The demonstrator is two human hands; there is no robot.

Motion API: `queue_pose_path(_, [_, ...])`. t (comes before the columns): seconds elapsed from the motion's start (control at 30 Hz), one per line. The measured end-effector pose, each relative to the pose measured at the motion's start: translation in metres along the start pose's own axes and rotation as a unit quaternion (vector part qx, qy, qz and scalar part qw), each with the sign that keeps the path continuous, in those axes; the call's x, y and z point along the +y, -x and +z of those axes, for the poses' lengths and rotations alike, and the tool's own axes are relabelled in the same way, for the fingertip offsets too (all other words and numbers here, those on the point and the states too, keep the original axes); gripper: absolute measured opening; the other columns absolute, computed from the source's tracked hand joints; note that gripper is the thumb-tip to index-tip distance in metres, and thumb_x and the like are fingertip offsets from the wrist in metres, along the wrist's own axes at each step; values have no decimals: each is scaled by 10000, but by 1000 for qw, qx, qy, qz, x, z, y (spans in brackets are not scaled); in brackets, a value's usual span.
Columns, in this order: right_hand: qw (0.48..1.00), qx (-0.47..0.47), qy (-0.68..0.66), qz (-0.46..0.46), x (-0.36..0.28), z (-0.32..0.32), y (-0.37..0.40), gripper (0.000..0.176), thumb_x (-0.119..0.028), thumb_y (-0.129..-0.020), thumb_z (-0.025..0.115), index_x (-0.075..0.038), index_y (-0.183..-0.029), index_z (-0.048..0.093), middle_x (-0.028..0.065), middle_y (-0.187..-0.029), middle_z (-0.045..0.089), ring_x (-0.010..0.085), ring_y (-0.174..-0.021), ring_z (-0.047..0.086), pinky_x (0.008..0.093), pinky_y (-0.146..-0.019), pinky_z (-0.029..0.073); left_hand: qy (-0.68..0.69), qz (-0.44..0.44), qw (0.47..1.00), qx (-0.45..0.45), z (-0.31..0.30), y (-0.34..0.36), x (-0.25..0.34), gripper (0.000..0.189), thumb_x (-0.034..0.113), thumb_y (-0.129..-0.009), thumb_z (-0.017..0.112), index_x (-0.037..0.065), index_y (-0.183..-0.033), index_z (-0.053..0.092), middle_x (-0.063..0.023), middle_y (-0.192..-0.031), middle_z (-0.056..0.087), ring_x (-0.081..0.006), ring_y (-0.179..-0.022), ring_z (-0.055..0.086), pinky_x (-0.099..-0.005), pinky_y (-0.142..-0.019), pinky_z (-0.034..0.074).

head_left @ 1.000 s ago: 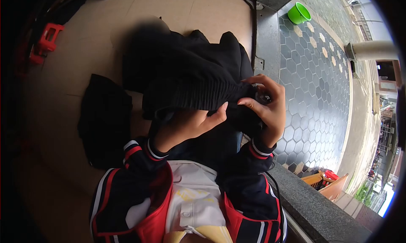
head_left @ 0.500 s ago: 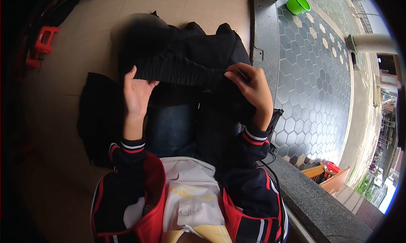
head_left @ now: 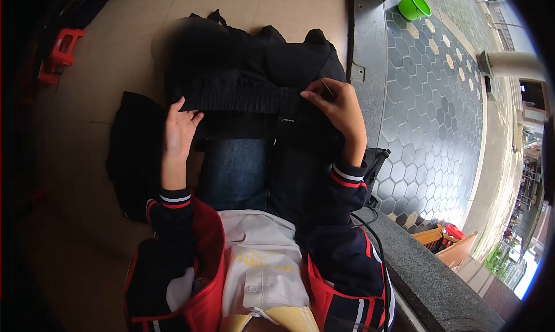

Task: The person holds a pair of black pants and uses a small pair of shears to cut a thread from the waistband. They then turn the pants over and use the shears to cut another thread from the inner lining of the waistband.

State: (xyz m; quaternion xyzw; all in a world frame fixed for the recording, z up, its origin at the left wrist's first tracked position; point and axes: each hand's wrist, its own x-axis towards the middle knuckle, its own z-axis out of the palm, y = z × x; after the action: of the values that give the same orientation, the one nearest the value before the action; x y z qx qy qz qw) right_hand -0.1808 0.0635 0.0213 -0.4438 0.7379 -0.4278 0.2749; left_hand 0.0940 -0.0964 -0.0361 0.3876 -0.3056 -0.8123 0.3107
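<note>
A black garment [head_left: 300, 66] with a gathered elastic waistband [head_left: 243, 99] lies across my lap, its waistband stretched from side to side. My left hand [head_left: 180, 132] grips the left end of the band, thumb at the upper edge and other fingers partly behind the cloth. At the right end, my right hand [head_left: 341, 103] is closed with thumb and forefinger pinching the fabric. A thin dark object [head_left: 328, 88] sticks out between its fingers; its kind cannot be made out. Below the band is a small white mark [head_left: 288, 120] on the black cloth.
More black cloth [head_left: 134, 158] hangs left of my legs. A red plastic stool [head_left: 65, 47] stands at far left. To my right runs a grey stone ledge [head_left: 404, 257], with hexagonal tiles beyond it, a green bucket [head_left: 414, 6] and a wooden box-like piece [head_left: 430, 238].
My right hand has shifted slightly left and up along the band, and its fingers have closed in. My left hand has moved slightly left. The view has shifted a little.
</note>
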Motion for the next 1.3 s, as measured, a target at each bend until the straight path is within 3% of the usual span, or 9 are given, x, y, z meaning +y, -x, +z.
queue_pose_path(0.17, [1000, 5, -12, -2, 1, -2, 0, 130, -103, -731, 677, 5, -788, 633, 69, -592, 548, 101, -546, 466, 263, -519, 377, -30, 24, 999, 12, 27, 14, -4, 333, 336, -868, 506, 7, -915, 482, -76, -899, 525, -126, -742, 468, -253, -704, 401])
queue_pose_path(0.27, [1000, -6, -21, -16, 4, -4, -1, 96, -63, -763, 632, 3, -829, 610, 16, -633, 525, 66, -601, 458, 227, -546, 363, -113, -10, 983, -147, 43, 20, -9, 330, 285, -919, 417, -16, -871, 545, -92, -924, 572, -88, -651, 457, -219, -579, 366])
queue_pose_path(0.33, [999, -15, -23, -22, 6, -5, 0, 82, -47, -793, 605, 4, -855, 590, -27, -653, 492, 35, -638, 431, 197, -561, 343, -138, -16, 968, -210, 54, 21, -13, 304, 252, -921, 416, -24, -923, 545, -108, -974, 579, -83, -685, 480, -219, -602, 385])
queue_pose_path(0.4, [999, -17, -43, -9, 6, -5, 0, 119, -16, -753, 590, 0, -871, 592, 44, -676, 573, 93, -628, 514, 240, -590, 400, -134, -24, 965, -223, 69, 25, -17, 295, 240, -919, 421, -27, -943, 545, -119, -1011, 582, -84, -707, 499, -217, -612, 400])
queue_pose_path(0.57, [997, -16, -71, -21, 8, -5, 0, 106, -4, -763, 579, 1, -868, 580, 34, -688, 565, 87, -647, 513, 234, -597, 398, -178, -65, 948, -256, 97, 27, -31, 293, 213, -913, 429, -33, -949, 585, -159, -1093, 585, -99, -764, 551, -219, -652, 445])
queue_pose_path(0.83, [990, -24, -124, -67, 9, -9, 4, 144, -4, -783, 594, -9, -921, 553, 7, -793, 549, 80, -649, 485, 221, -606, 391, -189, -45, 951, -239, 103, 15, -35, 396, 258, -930, 414, -18, -763, 644, -116, -831, 656, -85, -649, 537, -216, -636, 430])
queue_pose_path(1.03, [985, -60, -157, 33, -12, -25, 17, 249, -52, -743, 674, -28, -959, 553, -3, -815, 505, 106, -749, 481, 223, -638, 386, -134, -21, 964, -228, 101, 18, -38, 400, 286, -917, 432, -21, -760, 635, -123, -803, 644, -111, -666, 540, -240, -656, 421])
queue_pose_path(1.2, [983, -62, -4, -175, -10, -16, 15, 532, -146, -597, 789, -37, -1057, 545, 80, -926, 530, 197, -786, 533, 273, -625, 424, -70, -54, 968, -234, 95, 15, -41, 396, 298, -921, 420, 7, -744, 622, -136, -821, 649, -111, -685, 549, -247, -699, 431])
queue_pose_path(1.3, [989, -72, 5, -133, -10, -11, 13, 558, -145, -605, 778, -30, -1092, 530, 106, -965, 556, 225, -780, 555, 295, -641, 441, -62, -52, 972, -222, 99, 17, -39, 366, 294, -915, 443, 41, -705, 602, -140, -835, 652, -112, -660, 547, -253, -667, 430])
